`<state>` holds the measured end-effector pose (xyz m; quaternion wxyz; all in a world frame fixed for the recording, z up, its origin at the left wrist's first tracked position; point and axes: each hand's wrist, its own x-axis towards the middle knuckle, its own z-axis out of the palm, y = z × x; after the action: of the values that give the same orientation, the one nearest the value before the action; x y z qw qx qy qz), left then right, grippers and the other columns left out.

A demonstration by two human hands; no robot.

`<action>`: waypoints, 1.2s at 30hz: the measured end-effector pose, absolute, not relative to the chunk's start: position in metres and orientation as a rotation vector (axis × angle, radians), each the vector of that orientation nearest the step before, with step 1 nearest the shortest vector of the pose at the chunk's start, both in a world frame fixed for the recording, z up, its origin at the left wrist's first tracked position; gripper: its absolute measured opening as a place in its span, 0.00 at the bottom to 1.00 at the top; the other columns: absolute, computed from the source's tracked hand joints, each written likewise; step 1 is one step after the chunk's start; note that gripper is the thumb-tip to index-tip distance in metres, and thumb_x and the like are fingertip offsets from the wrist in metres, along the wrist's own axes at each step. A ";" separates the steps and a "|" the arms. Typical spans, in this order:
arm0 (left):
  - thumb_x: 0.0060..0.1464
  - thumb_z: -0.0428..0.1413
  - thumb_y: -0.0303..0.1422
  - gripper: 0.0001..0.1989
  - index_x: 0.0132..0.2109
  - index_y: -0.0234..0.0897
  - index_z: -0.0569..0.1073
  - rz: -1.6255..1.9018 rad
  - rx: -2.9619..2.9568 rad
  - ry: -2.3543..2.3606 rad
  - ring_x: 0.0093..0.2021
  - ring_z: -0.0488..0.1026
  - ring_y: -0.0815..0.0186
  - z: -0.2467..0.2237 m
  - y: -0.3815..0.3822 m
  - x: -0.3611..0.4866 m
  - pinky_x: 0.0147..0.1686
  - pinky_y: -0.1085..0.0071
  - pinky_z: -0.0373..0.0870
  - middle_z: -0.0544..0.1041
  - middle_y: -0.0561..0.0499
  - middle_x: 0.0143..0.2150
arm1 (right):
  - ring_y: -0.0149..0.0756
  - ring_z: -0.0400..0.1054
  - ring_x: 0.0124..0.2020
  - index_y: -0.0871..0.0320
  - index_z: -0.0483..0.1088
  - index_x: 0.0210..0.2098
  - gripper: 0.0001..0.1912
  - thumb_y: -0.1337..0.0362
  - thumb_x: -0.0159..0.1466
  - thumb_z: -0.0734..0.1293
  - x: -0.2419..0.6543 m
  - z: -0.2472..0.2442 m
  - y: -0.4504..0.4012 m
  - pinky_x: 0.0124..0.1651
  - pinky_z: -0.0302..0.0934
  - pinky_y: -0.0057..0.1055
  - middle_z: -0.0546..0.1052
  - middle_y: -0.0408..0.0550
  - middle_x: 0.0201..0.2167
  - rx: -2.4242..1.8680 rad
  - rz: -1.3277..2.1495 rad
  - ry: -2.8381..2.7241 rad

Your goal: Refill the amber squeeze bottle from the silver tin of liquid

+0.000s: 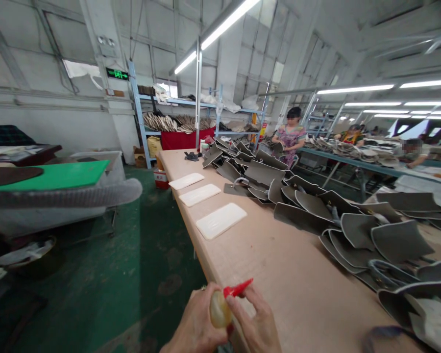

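My left hand (198, 318) is wrapped round a yellowish translucent squeeze bottle (219, 310) above the near edge of the table. Pinched in the fingers of my right hand (257, 321) is the bottle's red pointed nozzle (238, 288), its tip towards the upper right. Whether the nozzle is fixed to the bottle cannot be made out. Ahead of both hands lie three pale rounded-corner panels in a row along the table's left edge: a near panel (221, 220), a middle panel (200, 194) and a far panel (186, 181).
A long heap of grey curved pieces (308, 215) covers the right side of the brown-topped table (264, 264). To the left stands a table with a green sheet (69, 175). Shelves (180, 100) stand behind; a person (290, 137) works beyond the heap.
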<state>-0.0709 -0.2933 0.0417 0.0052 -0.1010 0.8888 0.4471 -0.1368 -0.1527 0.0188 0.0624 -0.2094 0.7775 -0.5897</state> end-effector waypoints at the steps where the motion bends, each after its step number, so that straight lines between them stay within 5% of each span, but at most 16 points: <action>1: 0.36 0.59 0.32 0.19 0.40 0.38 0.68 1.419 -0.332 2.773 0.37 0.69 0.61 0.041 -0.292 -0.071 0.38 0.69 0.63 0.75 0.52 0.37 | 0.45 0.70 0.41 0.56 0.76 0.33 0.18 0.48 0.58 0.65 -0.137 0.021 -0.152 0.47 0.63 0.39 0.77 0.52 0.35 -0.630 -1.817 2.250; 7: 0.40 0.58 0.34 0.21 0.43 0.39 0.65 1.532 -0.431 2.731 0.38 0.69 0.64 0.042 -0.283 -0.073 0.40 0.70 0.64 0.74 0.53 0.37 | 0.46 0.73 0.39 0.60 0.76 0.35 0.24 0.44 0.53 0.69 -0.136 0.027 -0.151 0.44 0.67 0.39 0.79 0.52 0.32 -0.295 -2.122 1.578; 13: 0.39 0.58 0.33 0.22 0.45 0.37 0.65 1.451 -0.531 2.781 0.42 0.68 0.59 0.054 -0.280 -0.073 0.45 0.65 0.63 0.74 0.48 0.41 | 0.44 0.73 0.43 0.54 0.65 0.51 0.35 0.46 0.48 0.73 -0.148 -0.018 -0.150 0.39 0.67 0.36 0.78 0.54 0.43 -0.004 -2.220 1.287; 17: 0.39 0.59 0.33 0.22 0.45 0.38 0.65 1.491 -0.474 2.794 0.44 0.66 0.59 0.057 -0.281 -0.076 0.46 0.65 0.62 0.73 0.50 0.41 | 0.44 0.69 0.51 0.49 0.57 0.57 0.40 0.48 0.49 0.74 -0.154 -0.039 -0.145 0.48 0.66 0.39 0.70 0.54 0.54 0.018 -2.353 1.397; 22: 0.39 0.59 0.34 0.23 0.45 0.36 0.65 1.571 -0.457 2.722 0.40 0.67 0.61 0.056 -0.281 -0.086 0.44 0.66 0.62 0.72 0.50 0.40 | 0.46 0.59 0.59 0.45 0.69 0.49 0.15 0.57 0.63 0.64 -0.163 -0.036 -0.127 0.57 0.61 0.45 0.69 0.46 0.57 -0.690 -2.043 2.424; 25: 0.39 0.59 0.35 0.22 0.43 0.35 0.65 1.678 -0.389 2.676 0.36 0.66 0.64 0.055 -0.282 -0.091 0.40 0.69 0.63 0.71 0.52 0.36 | 0.42 0.55 0.62 0.45 0.65 0.55 0.21 0.68 0.64 0.59 -0.176 -0.028 -0.111 0.57 0.61 0.42 0.72 0.42 0.54 -1.431 -1.517 2.854; 28: 0.39 0.59 0.36 0.20 0.41 0.35 0.64 1.822 -0.272 2.597 0.33 0.63 0.67 0.054 -0.284 -0.094 0.36 0.71 0.62 0.69 0.54 0.34 | 0.43 0.53 0.62 0.53 0.61 0.57 0.22 0.69 0.63 0.59 -0.186 -0.017 -0.103 0.53 0.62 0.41 0.72 0.45 0.54 -1.790 -1.200 2.992; 33: 0.37 0.59 0.33 0.20 0.40 0.35 0.64 1.830 -0.186 2.453 0.31 0.60 0.69 0.062 -0.283 -0.095 0.32 0.74 0.60 0.67 0.56 0.32 | 0.45 0.59 0.57 0.55 0.67 0.45 0.15 0.55 0.62 0.65 -0.193 0.009 -0.108 0.50 0.59 0.40 0.76 0.47 0.45 -2.007 -1.160 2.990; 36: 0.36 0.59 0.33 0.21 0.40 0.34 0.65 1.784 -0.194 2.438 0.31 0.60 0.70 0.069 -0.284 -0.094 0.31 0.74 0.59 0.66 0.56 0.32 | 0.41 0.59 0.58 0.54 0.65 0.46 0.14 0.58 0.62 0.65 -0.198 0.014 -0.111 0.53 0.57 0.38 0.75 0.46 0.45 -1.945 -1.196 2.923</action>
<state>-0.0942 -0.2838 0.0687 0.0569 -0.0638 0.8040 0.5884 -0.1984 -0.1109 0.0143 -0.2802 -0.5034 0.7565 -0.3095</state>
